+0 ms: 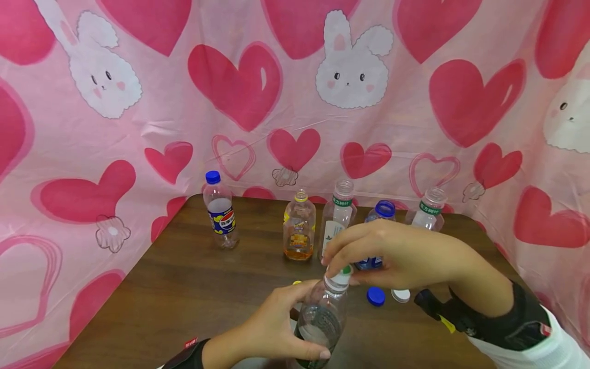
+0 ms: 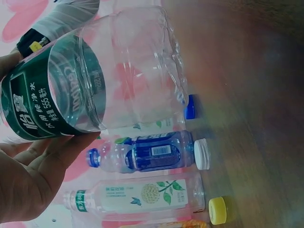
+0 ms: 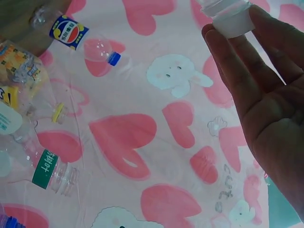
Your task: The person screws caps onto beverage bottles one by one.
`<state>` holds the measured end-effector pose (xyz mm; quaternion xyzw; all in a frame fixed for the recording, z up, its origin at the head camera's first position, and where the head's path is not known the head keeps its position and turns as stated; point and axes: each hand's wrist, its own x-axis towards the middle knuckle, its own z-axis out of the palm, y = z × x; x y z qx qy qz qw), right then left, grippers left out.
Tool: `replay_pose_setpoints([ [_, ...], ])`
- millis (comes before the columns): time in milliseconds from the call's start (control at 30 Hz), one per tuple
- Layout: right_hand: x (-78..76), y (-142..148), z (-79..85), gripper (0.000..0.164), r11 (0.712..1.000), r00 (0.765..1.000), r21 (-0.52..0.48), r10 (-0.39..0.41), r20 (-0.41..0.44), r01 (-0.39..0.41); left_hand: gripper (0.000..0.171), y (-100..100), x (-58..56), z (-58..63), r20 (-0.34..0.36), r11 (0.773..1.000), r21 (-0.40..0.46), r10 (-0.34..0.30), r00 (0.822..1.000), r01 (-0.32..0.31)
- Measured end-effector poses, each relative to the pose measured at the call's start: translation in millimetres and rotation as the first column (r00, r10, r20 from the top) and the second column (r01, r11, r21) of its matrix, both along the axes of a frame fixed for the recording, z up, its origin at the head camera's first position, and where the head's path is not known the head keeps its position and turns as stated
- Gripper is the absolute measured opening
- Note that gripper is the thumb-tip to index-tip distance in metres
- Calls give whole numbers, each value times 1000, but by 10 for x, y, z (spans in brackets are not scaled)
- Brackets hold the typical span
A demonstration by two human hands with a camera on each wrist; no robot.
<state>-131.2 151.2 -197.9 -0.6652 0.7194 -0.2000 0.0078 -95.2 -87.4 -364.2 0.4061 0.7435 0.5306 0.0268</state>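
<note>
My left hand (image 1: 269, 323) grips a clear plastic water bottle (image 1: 324, 318) around its body, near the front of the table. The bottle's green label (image 2: 35, 92) faces the left wrist camera, and its base is tilted up off the table. On the bottle's neck sits a white cap (image 1: 339, 278) with a green mark on top. My right hand (image 1: 398, 251) pinches this cap from above between thumb and fingers. In the right wrist view the fingertips hold the sides of the white cap (image 3: 233, 21).
A capped blue-label bottle (image 1: 221, 215) stands at the back left. Uncapped bottles stand along the back: a yellow-necked one (image 1: 299, 230), two green-banded clear ones (image 1: 342, 202) and a blue-necked one (image 1: 384, 209). A blue cap (image 1: 375, 296) and a white cap (image 1: 401, 295) lie under my right forearm.
</note>
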Motion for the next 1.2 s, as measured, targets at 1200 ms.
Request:
replay_pose_setpoints([
  [1200,-72,105,-94,41,995,992,-4,-96,84,97,77,57,-48,15,122,1000,-26,3,993,0],
])
